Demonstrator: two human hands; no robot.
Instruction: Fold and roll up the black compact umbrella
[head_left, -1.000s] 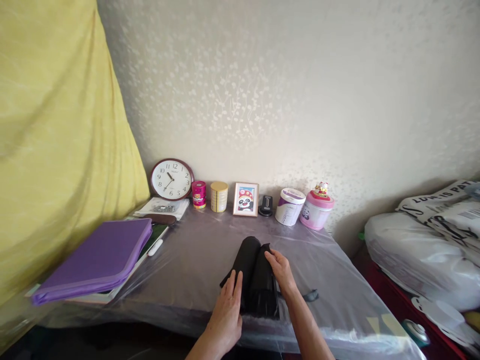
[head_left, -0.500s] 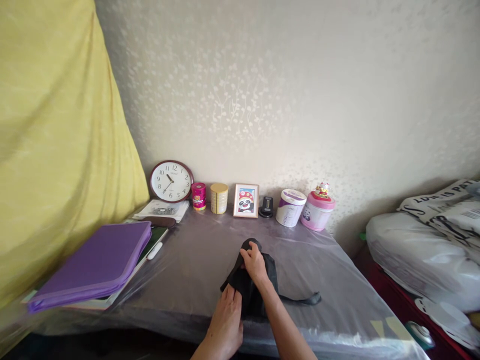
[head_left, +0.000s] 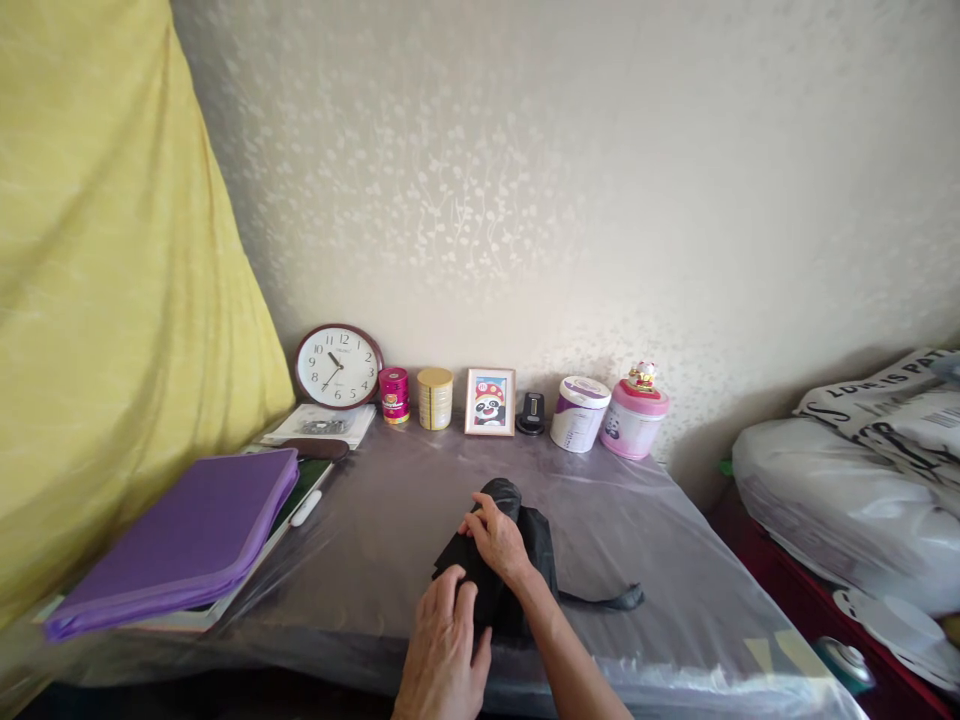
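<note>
Plastic sheeting covers the table (head_left: 390, 530); near its front edge lies a black fabric bundle (head_left: 540, 550), a thin strip (head_left: 619, 600) trailing right. The left hand (head_left: 444, 635) bends loosely parted fingers over its near-left side; the right hand (head_left: 496, 543) curls across its top, though whether either pinches cloth I cannot tell. Folding or smoothing seems underway, which would next call for steadying the roll while tucking loose cloth

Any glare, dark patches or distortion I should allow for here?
Head view: pale sheen along the near edge of the plastic-covered table; head view: the black bundle by the left hand and right hand is dark, its folds faint; head view: the purple folder looks stretched leftward.
</note>
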